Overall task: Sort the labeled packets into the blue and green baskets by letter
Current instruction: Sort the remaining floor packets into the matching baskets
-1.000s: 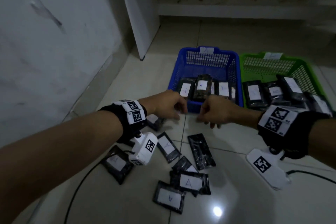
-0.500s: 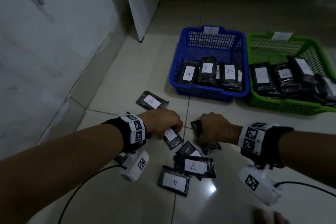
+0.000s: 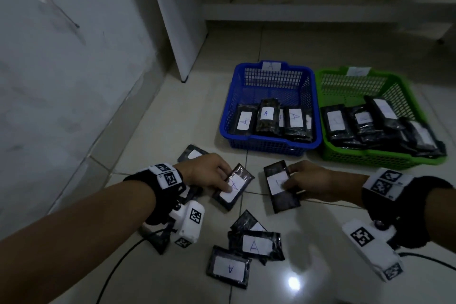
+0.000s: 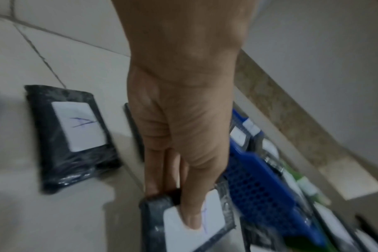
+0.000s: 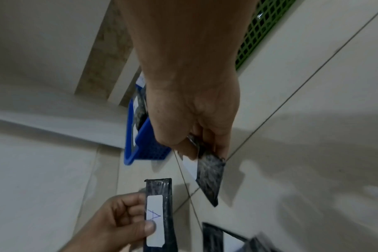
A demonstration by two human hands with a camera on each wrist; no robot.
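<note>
My left hand [image 3: 212,175] pinches a black packet labelled A [image 3: 233,186], thumb on its white label, lifted off the floor; the left wrist view shows the thumb on that packet's label [image 4: 192,220]. My right hand [image 3: 306,181] grips another black packet [image 3: 281,186] whose label mark is partly covered by the fingers; in the right wrist view this packet [image 5: 209,175] hangs below the fingers. The blue basket [image 3: 269,145] holds several A packets. The green basket [image 3: 370,158] to its right holds several packets with faint labels.
Several black packets lie on the tiled floor near me, two with A labels [image 3: 254,245] [image 3: 229,266], one behind my left hand [image 3: 193,154]. A wall runs along the left and a white cabinet leg [image 3: 183,57] stands behind the baskets. A cable trails on the floor [image 3: 116,269].
Both hands dropped from the blue basket's front to the floor pile, each closed on a packet, and now hold them lifted with labels facing up.
</note>
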